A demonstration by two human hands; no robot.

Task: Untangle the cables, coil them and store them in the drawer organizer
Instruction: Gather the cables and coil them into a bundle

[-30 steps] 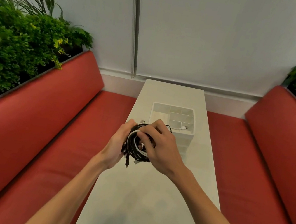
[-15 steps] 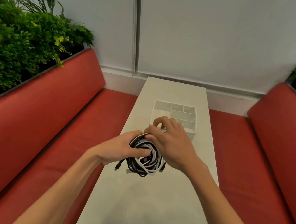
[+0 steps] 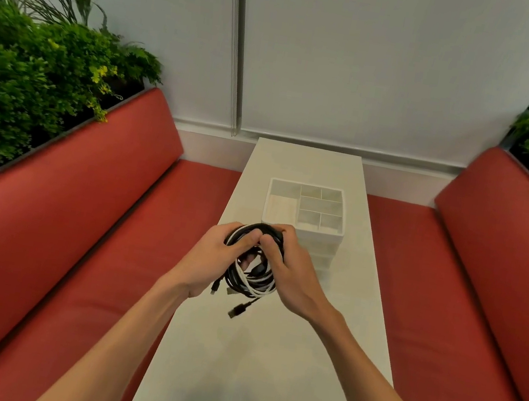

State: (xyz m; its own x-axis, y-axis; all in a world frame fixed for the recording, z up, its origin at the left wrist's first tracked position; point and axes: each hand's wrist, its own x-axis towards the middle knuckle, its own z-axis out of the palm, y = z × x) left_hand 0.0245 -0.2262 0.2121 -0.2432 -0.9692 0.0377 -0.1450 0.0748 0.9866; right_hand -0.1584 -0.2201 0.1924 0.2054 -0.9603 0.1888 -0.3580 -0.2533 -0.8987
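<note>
Over counter (image 3: pixel 268 367), just short of organizer (image 3: pixel 323 235): cables (image 3: pixel 249 279), black and white, in one knotted bundle, seemingly lifted off the surface.
Handling: likely light, limp, springy; prone to snagging, not fragile.
Hold: best at the dangling plug (image 3: pixel 237 310), then along that strand.
Left hand (image 3: pixel 208 262): curled round the bundle's left side, with thumb on top.
Right hand (image 3: pixel 298 275): clamped on the right side, with thumb beside the left's.

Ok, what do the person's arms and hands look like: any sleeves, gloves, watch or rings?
No gloves on the left hand or the right hand. The left forearm and the right forearm are uncovered down to the frame's bottom edge: no sleeve shows. No watch or band at either wrist, no ring on the fingers in view.
</note>
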